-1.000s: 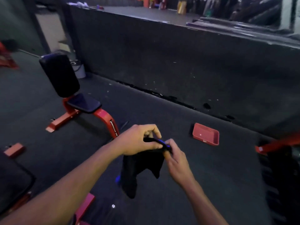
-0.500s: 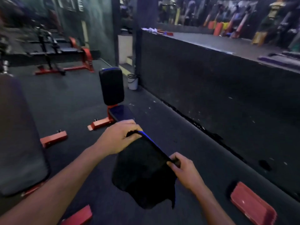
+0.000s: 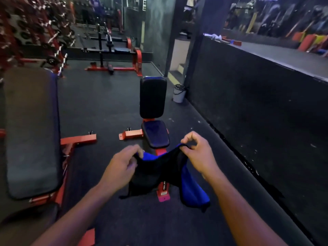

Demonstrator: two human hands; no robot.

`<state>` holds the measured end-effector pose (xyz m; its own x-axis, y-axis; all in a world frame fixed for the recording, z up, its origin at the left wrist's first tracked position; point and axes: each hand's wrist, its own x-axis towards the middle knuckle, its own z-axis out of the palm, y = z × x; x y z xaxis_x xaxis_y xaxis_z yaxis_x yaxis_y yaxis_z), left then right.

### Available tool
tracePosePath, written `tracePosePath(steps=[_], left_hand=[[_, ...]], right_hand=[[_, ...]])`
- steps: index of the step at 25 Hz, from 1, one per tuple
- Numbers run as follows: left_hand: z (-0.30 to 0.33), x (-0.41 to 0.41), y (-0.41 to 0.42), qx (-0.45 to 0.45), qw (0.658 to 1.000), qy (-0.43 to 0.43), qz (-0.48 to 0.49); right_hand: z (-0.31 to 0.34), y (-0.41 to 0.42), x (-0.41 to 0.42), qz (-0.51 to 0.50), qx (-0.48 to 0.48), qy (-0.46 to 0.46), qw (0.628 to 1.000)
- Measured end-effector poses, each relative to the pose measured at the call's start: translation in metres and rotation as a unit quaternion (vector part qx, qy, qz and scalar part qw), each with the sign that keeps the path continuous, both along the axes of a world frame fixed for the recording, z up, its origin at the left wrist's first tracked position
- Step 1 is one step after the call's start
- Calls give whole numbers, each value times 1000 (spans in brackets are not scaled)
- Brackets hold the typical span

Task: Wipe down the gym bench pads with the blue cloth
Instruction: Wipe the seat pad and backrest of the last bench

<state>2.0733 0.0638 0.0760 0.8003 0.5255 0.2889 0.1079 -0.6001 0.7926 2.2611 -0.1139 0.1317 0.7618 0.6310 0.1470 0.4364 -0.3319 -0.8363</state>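
Note:
The blue cloth (image 3: 190, 185) hangs spread between both hands, dark on one face and bright blue on the other. My left hand (image 3: 122, 168) grips its left top edge, and my right hand (image 3: 198, 153) pinches its right top corner. Straight ahead stands a red-framed gym bench with an upright black back pad (image 3: 153, 96) and a small black seat pad (image 3: 156, 134) just beyond the cloth. A long black bench pad (image 3: 32, 128) lies at the left.
A tall black platform wall (image 3: 257, 107) runs along the right. A white bucket (image 3: 178, 94) stands by its far corner. Red rack frames (image 3: 113, 68) and a dumbbell rack (image 3: 26, 32) fill the back left. Dark rubber floor lies between the benches.
The view has swung left and moved nearer to the upright bench. My hands have pulled apart, spreading the cloth wider so its blue face shows at the right.

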Motion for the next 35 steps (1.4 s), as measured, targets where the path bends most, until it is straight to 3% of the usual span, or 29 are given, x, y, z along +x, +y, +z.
tracePosePath(steps=[4,7,9,12,15,21,26,35], left_hand=[[-28,52,11,-103,995,-16,-1],[-36,86,25,-87,990,-26,-111],[-46,108,37,-81,989,-14,-126],[-62,140,63,-90,995,-22,-34],[-71,181,102,-64,997,27,39],[-63,270,144,-94,994,43,43],[-81,308,227,-40,986,142,83],[-78,321,391,-56,966,45,248]], right_hand=[[9,63,56,63,-69,-14,996],[11,110,98,86,-84,-57,991],[12,135,117,85,-87,-67,990],[8,164,140,96,-98,-58,989],[-2,199,172,80,-90,-48,992],[-32,274,249,45,-57,-10,997],[-37,345,286,104,-31,0,994],[-57,482,338,83,-16,76,994]])
